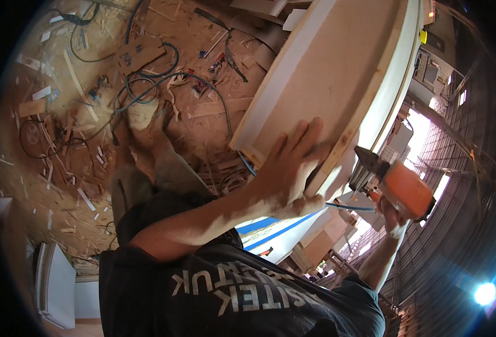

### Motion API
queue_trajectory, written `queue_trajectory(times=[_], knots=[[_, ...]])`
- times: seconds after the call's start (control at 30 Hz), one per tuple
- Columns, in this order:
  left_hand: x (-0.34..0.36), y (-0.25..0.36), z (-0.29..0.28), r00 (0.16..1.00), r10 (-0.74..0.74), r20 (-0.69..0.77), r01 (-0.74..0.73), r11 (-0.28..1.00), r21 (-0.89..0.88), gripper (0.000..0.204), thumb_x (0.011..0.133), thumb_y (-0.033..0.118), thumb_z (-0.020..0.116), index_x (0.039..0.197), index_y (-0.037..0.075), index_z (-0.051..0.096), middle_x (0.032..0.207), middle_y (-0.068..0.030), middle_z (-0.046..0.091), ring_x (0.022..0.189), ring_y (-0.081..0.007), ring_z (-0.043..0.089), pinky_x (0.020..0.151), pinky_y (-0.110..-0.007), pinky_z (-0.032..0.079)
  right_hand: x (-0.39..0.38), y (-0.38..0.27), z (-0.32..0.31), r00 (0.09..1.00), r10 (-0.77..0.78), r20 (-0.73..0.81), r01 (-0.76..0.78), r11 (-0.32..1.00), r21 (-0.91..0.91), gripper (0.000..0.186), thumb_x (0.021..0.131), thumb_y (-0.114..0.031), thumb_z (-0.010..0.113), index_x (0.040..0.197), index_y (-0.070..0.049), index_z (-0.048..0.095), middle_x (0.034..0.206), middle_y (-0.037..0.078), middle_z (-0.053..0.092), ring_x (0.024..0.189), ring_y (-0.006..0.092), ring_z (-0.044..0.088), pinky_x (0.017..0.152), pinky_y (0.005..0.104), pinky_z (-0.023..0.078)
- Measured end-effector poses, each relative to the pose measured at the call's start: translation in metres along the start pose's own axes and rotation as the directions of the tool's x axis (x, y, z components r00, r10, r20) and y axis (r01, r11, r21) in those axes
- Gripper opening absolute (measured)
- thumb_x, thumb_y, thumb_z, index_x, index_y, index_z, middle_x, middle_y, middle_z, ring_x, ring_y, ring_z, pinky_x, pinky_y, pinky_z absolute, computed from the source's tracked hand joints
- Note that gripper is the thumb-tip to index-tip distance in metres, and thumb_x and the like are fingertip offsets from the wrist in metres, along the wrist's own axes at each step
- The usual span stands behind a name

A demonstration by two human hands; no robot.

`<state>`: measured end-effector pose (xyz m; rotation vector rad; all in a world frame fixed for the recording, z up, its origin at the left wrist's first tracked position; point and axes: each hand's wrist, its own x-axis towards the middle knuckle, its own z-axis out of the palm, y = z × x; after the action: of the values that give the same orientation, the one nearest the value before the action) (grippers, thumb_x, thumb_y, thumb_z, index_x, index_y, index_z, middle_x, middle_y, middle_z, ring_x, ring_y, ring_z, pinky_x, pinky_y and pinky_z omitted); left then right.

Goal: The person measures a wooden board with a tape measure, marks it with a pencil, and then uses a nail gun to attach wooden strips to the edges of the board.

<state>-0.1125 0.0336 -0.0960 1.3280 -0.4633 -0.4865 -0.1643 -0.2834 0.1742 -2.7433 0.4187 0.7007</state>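
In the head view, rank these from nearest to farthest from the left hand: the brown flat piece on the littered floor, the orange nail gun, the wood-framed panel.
From the left hand:
1. Wood-framed panel: touching it, at the panel's lower end.
2. Orange nail gun: to the right, in the right hand's grip.
3. Brown flat piece: upper left, on the floor.
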Motion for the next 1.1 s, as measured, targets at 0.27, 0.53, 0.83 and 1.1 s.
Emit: queue_trajectory(times=[0.27,0.53,0.83,1.1], knots=[[-0.007,0.019,0.0,0.981,-0.169,0.091,0.178,0.98,-0.095,0.062,0.083,0.03,0.075,0.139,0.005,0.063,0.157,-0.0369,0.035,0.152,-0.0452,0.029,0.121,-0.047,0.031,-0.002,-0.037,0.054,0.969,-0.023,-0.247,0.116,0.922,0.369,0.04,0.09,-0.003,0.071,0.128,0.003,0.061,0.119,0.009,0.068,0.103,0.0174,0.064,0.086,0.0324,0.054],[-0.032,0.007,0.0,0.997,-0.022,0.071,0.033,0.986,-0.164,0.059,0.089,0.036,0.076,0.132,-0.003,0.065,0.148,-0.0307,0.052,0.142,-0.042,0.047,0.117,-0.044,0.039,-0.131,-0.09,0.148,0.762,0.208,-0.613,0.125,0.882,0.454,0.047,0.093,0.006,0.07,0.138,0.002,0.054,0.125,0.014,0.065,0.116,0.0214,0.065,0.093,0.0341,0.055],[-0.04,0.025,-0.016,0.984,0.004,0.177,-0.033,0.987,0.158,0.031,0.086,0.011,0.071,0.113,-0.003,0.069,0.101,-0.0043,0.065,0.089,-0.0133,0.059,0.081,-0.031,0.05,-0.189,0.023,0.292,0.425,0.729,-0.536,-0.037,0.606,0.795,0.029,0.094,-0.017,0.073,0.118,-0.003,0.062,0.081,0.001,0.06,0.064,0.0092,0.057,0.056,0.0269,0.047],[-0.044,0.016,-0.01,0.985,-0.174,0.01,0.174,0.972,-0.16,0.026,0.095,0.016,0.065,0.114,-0.001,0.072,0.099,0.0003,0.067,0.087,-0.0088,0.058,0.078,-0.025,0.047,-0.169,0.135,0.376,0.605,0.795,0.032,0.447,-0.373,0.813,0.022,0.098,-0.017,0.064,0.113,-0.004,0.057,0.078,0.007,0.059,0.059,0.014,0.059,0.053,0.0305,0.056]])
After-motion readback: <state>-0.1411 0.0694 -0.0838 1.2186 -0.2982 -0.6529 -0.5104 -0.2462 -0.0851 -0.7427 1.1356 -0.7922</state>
